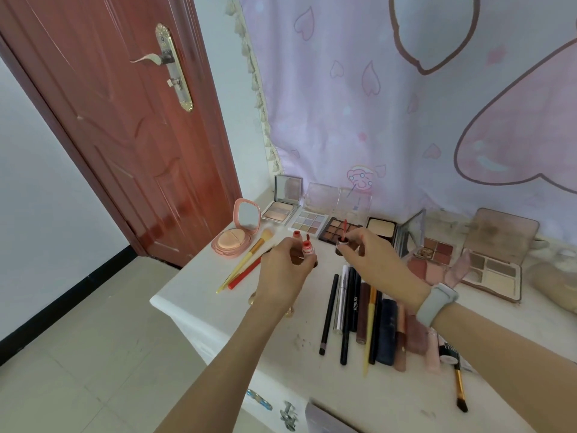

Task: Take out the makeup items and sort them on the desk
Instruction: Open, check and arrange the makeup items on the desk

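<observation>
A red-brown door (125, 126) stands at the far left, beside a white desk (281, 364) that carries the makeup. At the desk's far left corner an open pink cushion compact (234, 242) lies with its mirror raised, and near it a yellow-handled brush (249, 254) and a red pencil (245, 273) lie slanted side by side. The left hand (285, 270) hovers above the desk with its fingers curled round a small lip gloss tube (307, 250), its red mouth uncapped. Just to the right, the right hand (371, 254), a grey band (437, 303) on its wrist, pinches the applicator wand (344, 231) by its dark cap, red tip pointing up, apart from the tube. Behind the hands, along the far edge, open palettes stand in a row: a highlighter palette (281, 210), a pastel eyeshadow palette (309, 221), a brown eyeshadow palette (338, 231), and a powder compact (382, 229). Near the right forearm, pencils and tubes (359, 314) lie in a parallel row. Farther right lie a blush palette (434, 254) and a large contour palette (493, 270). A pink heart-print curtain (406, 104) hangs behind.
</observation>
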The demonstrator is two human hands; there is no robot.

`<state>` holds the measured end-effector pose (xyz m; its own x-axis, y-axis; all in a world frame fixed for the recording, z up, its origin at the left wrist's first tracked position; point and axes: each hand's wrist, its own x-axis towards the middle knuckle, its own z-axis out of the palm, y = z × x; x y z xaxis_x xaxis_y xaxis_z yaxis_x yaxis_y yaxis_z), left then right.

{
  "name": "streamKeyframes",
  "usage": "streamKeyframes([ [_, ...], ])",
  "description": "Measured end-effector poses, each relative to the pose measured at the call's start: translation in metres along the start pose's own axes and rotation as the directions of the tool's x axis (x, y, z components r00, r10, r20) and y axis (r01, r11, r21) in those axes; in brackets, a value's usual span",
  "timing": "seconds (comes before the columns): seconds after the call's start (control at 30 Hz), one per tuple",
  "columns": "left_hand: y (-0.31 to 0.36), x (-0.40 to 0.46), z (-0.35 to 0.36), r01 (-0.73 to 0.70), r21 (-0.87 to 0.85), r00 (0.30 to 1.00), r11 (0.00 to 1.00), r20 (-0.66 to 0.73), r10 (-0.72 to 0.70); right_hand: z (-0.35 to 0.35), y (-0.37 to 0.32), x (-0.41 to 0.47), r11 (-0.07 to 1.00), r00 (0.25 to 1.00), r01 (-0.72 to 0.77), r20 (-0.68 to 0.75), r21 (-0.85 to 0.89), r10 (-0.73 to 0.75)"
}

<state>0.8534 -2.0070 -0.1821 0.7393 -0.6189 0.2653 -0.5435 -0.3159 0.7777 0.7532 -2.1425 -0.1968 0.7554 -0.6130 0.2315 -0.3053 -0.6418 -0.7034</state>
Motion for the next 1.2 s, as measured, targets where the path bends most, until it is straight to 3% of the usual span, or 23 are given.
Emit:
streamKeyframes([
  [0.17, 0.0, 0.004, 0.014, 0.043, 0.104, 0.999, 0.994, 0.014, -0.045, 0.013, 0.0, 0.01, 0.958, 0.999, 0.046, 0.026, -0.284, -0.04],
  [0.33, 0.001, 0.004, 0.025, 0.075, 0.189, 0.997, 0.979, 0.016, -0.079, 0.021, 0.003, 0.016, 0.919, 0.997, 0.065, 0.057, -0.388, -0.046],
  [0.57, 0.005, 0.005, 0.036, 0.091, 0.23, 0.996, 0.969, 0.003, -0.094, 0.022, 0.006, 0.018, 0.91, 0.997, 0.052, 0.075, -0.412, -0.023],
  [0.87, 0.007, -0.011, 0.028, 0.072, 0.328, 0.997, 0.942, -0.011, -0.073, -0.011, 0.007, -0.018, 0.964, 0.998, 0.052, -0.006, -0.26, -0.056],
  [1.0, 0.008, -0.039, 0.015, -0.038, 0.477, 0.996, 0.878, 0.088, -0.005, -0.024, 0.004, -0.033, 0.97, 0.998, 0.047, -0.018, -0.24, -0.053],
  [1.2, 0.01, -0.068, 0.007, -0.09, 0.6, 0.962, 0.795, 0.259, -0.086, -0.026, 0.003, -0.051, 0.972, 0.999, 0.046, 0.004, -0.23, -0.047],
])
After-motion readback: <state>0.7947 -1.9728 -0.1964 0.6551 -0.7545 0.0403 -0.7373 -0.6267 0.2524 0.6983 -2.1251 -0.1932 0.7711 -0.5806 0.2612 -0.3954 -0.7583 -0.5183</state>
